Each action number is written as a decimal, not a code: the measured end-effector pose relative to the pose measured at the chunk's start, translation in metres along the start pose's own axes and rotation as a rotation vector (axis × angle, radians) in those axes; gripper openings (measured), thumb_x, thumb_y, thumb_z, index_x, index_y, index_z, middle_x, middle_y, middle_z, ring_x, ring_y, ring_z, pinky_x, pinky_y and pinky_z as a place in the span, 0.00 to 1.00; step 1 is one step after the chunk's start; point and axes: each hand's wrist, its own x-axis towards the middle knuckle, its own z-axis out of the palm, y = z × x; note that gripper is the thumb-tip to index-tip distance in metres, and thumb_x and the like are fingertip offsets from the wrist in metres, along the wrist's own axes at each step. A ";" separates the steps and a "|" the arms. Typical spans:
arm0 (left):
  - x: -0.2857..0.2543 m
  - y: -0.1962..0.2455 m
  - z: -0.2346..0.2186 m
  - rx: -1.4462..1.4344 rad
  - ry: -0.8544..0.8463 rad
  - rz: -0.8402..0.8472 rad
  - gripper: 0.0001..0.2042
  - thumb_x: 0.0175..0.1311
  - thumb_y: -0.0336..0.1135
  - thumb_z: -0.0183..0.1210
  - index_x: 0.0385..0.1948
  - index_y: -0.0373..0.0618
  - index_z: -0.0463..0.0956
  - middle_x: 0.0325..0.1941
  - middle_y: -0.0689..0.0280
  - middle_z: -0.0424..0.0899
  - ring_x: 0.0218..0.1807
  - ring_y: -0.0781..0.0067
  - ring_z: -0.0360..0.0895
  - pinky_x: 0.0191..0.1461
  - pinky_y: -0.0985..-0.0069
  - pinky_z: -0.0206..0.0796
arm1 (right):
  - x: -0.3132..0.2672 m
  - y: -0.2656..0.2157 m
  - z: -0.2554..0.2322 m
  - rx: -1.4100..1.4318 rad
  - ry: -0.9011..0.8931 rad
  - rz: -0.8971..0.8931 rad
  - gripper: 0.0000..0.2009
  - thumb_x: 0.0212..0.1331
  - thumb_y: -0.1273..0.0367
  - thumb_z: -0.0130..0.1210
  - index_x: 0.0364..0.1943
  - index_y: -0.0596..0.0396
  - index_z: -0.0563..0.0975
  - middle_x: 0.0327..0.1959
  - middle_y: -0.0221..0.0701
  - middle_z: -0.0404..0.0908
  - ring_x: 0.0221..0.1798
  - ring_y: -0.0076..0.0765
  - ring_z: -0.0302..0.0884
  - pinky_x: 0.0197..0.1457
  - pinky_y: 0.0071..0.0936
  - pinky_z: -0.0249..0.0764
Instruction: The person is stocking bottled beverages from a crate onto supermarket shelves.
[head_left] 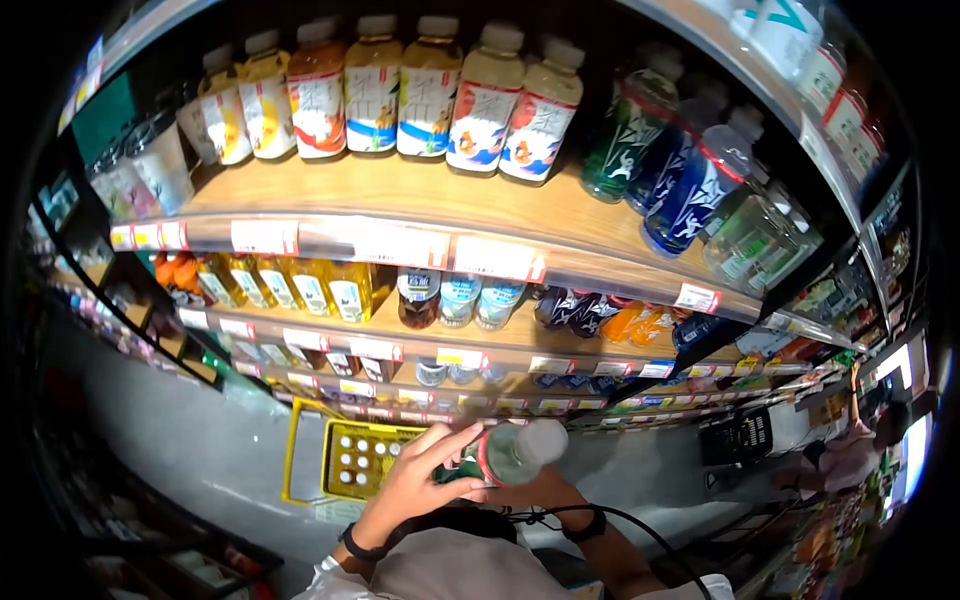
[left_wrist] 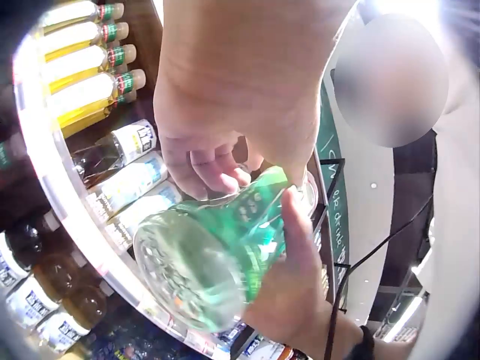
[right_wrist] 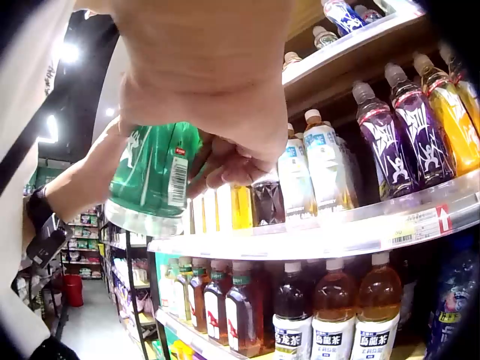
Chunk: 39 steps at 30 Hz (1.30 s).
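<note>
Both hands hold a green-labelled drink bottle [head_left: 507,455] in front of the chest. In the head view its pale cap [head_left: 543,441] points up and to the right. My left hand [head_left: 420,478] grips the bottle's left side, thumb and fingers around it. Partly hidden behind the bottle, my right hand [head_left: 548,488] holds it from the other side. The left wrist view shows the ridged clear base [left_wrist: 187,274] and my right thumb along the green label. A barcode [right_wrist: 178,181] on the label shows in the right wrist view, where my right fingers curl against the bottle.
A shelf [head_left: 400,200] of bottled drinks stands ahead, with tea bottles [head_left: 375,90] and blue-labelled bottles [head_left: 695,190] on it. Lower shelves carry more drinks. On the floor at left is a yellow basket [head_left: 327,455] containing several capped items. Another person [head_left: 850,450] is at far right.
</note>
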 end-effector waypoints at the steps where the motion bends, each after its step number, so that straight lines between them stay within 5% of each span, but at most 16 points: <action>1: 0.000 0.004 0.001 -0.036 0.049 -0.003 0.35 0.55 0.32 0.74 0.68 0.40 0.72 0.36 0.64 0.74 0.37 0.71 0.72 0.43 0.73 0.69 | -0.001 -0.012 -0.004 0.121 0.124 0.020 0.27 0.46 0.64 0.79 0.50 0.54 0.79 0.51 0.32 0.83 0.55 0.31 0.80 0.61 0.33 0.76; 2: 0.002 0.009 0.000 -0.060 0.094 0.013 0.33 0.56 0.29 0.73 0.66 0.39 0.72 0.39 0.63 0.78 0.38 0.72 0.75 0.46 0.74 0.70 | -0.001 -0.019 -0.008 0.246 0.245 0.041 0.28 0.44 0.66 0.80 0.50 0.54 0.79 0.50 0.32 0.83 0.54 0.29 0.80 0.59 0.32 0.77; 3: -0.001 0.006 0.000 -0.114 0.130 -0.019 0.32 0.56 0.27 0.73 0.66 0.39 0.72 0.41 0.62 0.80 0.38 0.72 0.77 0.48 0.74 0.71 | 0.001 -0.007 -0.014 -0.067 0.294 -0.171 0.31 0.41 0.69 0.81 0.52 0.55 0.77 0.49 0.32 0.83 0.52 0.28 0.81 0.55 0.29 0.79; 5: -0.011 0.001 -0.001 -0.147 0.174 -0.091 0.31 0.55 0.23 0.72 0.64 0.38 0.72 0.43 0.61 0.83 0.40 0.73 0.81 0.54 0.73 0.72 | 0.011 -0.019 -0.025 0.124 0.409 -0.214 0.32 0.45 0.65 0.80 0.55 0.57 0.76 0.49 0.34 0.83 0.48 0.33 0.84 0.55 0.30 0.82; 8: -0.027 -0.009 -0.007 -0.097 0.216 -0.124 0.27 0.58 0.22 0.68 0.61 0.36 0.74 0.39 0.61 0.84 0.39 0.73 0.81 0.55 0.72 0.71 | 0.025 -0.098 -0.084 0.335 0.448 0.137 0.32 0.58 0.54 0.71 0.59 0.57 0.71 0.57 0.38 0.80 0.58 0.39 0.80 0.64 0.38 0.76; 9: -0.034 -0.012 -0.007 -0.127 0.229 -0.153 0.20 0.66 0.26 0.62 0.59 0.36 0.73 0.43 0.64 0.82 0.41 0.78 0.77 0.53 0.77 0.69 | 0.030 -0.100 -0.103 0.330 0.453 0.129 0.32 0.58 0.54 0.71 0.59 0.57 0.71 0.57 0.38 0.80 0.58 0.39 0.80 0.64 0.38 0.76; 12: -0.047 -0.007 -0.013 -0.155 0.282 -0.257 0.16 0.68 0.26 0.61 0.56 0.36 0.74 0.43 0.65 0.82 0.41 0.79 0.77 0.51 0.78 0.70 | 0.045 -0.097 -0.149 0.658 0.648 -0.368 0.41 0.54 0.58 0.75 0.67 0.61 0.65 0.62 0.44 0.75 0.62 0.39 0.76 0.66 0.39 0.74; 14: -0.058 -0.012 -0.017 -0.141 0.290 -0.285 0.14 0.70 0.27 0.59 0.55 0.37 0.75 0.43 0.65 0.82 0.41 0.79 0.77 0.48 0.79 0.71 | 0.067 -0.107 -0.160 -0.623 1.108 -0.628 0.34 0.55 0.66 0.74 0.64 0.63 0.72 0.57 0.48 0.78 0.56 0.45 0.82 0.63 0.34 0.79; 16: -0.066 -0.014 -0.020 -0.146 0.405 -0.324 0.14 0.68 0.25 0.61 0.53 0.35 0.76 0.40 0.65 0.84 0.40 0.79 0.79 0.51 0.77 0.71 | 0.077 -0.086 -0.187 -0.802 1.146 -0.570 0.35 0.51 0.64 0.76 0.63 0.61 0.72 0.54 0.41 0.81 0.53 0.38 0.82 0.59 0.33 0.79; 18: -0.073 -0.018 -0.023 -0.140 0.427 -0.307 0.12 0.70 0.28 0.60 0.53 0.36 0.77 0.40 0.65 0.83 0.39 0.78 0.80 0.49 0.77 0.73 | 0.082 -0.073 -0.199 -0.955 1.046 -0.272 0.29 0.53 0.62 0.75 0.57 0.59 0.76 0.46 0.37 0.85 0.45 0.35 0.85 0.52 0.32 0.81; 20: -0.077 -0.015 -0.026 -0.149 0.490 -0.326 0.11 0.72 0.30 0.59 0.52 0.36 0.77 0.39 0.65 0.83 0.40 0.76 0.81 0.46 0.77 0.74 | 0.099 -0.069 -0.210 -0.955 1.040 -0.434 0.21 0.54 0.61 0.75 0.47 0.57 0.81 0.39 0.35 0.87 0.38 0.37 0.85 0.46 0.31 0.81; 22: -0.085 -0.023 -0.028 -0.124 0.530 -0.314 0.11 0.74 0.32 0.58 0.51 0.36 0.78 0.38 0.64 0.84 0.40 0.75 0.82 0.44 0.76 0.76 | 0.112 -0.075 -0.215 -0.657 1.032 -0.394 0.17 0.53 0.63 0.75 0.40 0.59 0.83 0.40 0.36 0.87 0.39 0.40 0.86 0.45 0.33 0.80; 26: -0.088 -0.026 -0.032 -0.178 0.590 -0.345 0.10 0.74 0.32 0.57 0.48 0.36 0.78 0.37 0.63 0.84 0.38 0.76 0.82 0.42 0.75 0.76 | 0.123 -0.110 -0.219 -0.787 1.038 -0.359 0.21 0.50 0.59 0.73 0.43 0.58 0.83 0.43 0.46 0.86 0.46 0.52 0.84 0.51 0.44 0.78; 28: -0.088 -0.022 -0.035 -0.177 0.622 -0.367 0.09 0.75 0.32 0.56 0.47 0.36 0.78 0.36 0.63 0.84 0.36 0.76 0.82 0.41 0.76 0.75 | 0.127 -0.122 -0.216 -0.804 1.015 -0.140 0.24 0.50 0.53 0.71 0.43 0.57 0.83 0.43 0.49 0.85 0.49 0.56 0.82 0.53 0.45 0.77; 34: -0.090 -0.026 -0.037 -0.164 0.646 -0.373 0.09 0.75 0.33 0.56 0.47 0.37 0.78 0.34 0.63 0.85 0.34 0.76 0.81 0.40 0.77 0.73 | 0.143 -0.112 -0.218 -0.738 0.968 -0.059 0.33 0.55 0.50 0.67 0.54 0.63 0.71 0.39 0.51 0.86 0.42 0.64 0.84 0.47 0.51 0.78; 39: -0.095 -0.034 -0.038 -0.132 0.652 -0.408 0.09 0.75 0.33 0.56 0.46 0.38 0.79 0.34 0.64 0.85 0.34 0.76 0.81 0.40 0.78 0.73 | 0.148 -0.098 -0.212 -0.713 1.111 -0.004 0.38 0.58 0.52 0.65 0.61 0.64 0.60 0.37 0.54 0.85 0.40 0.65 0.84 0.43 0.51 0.78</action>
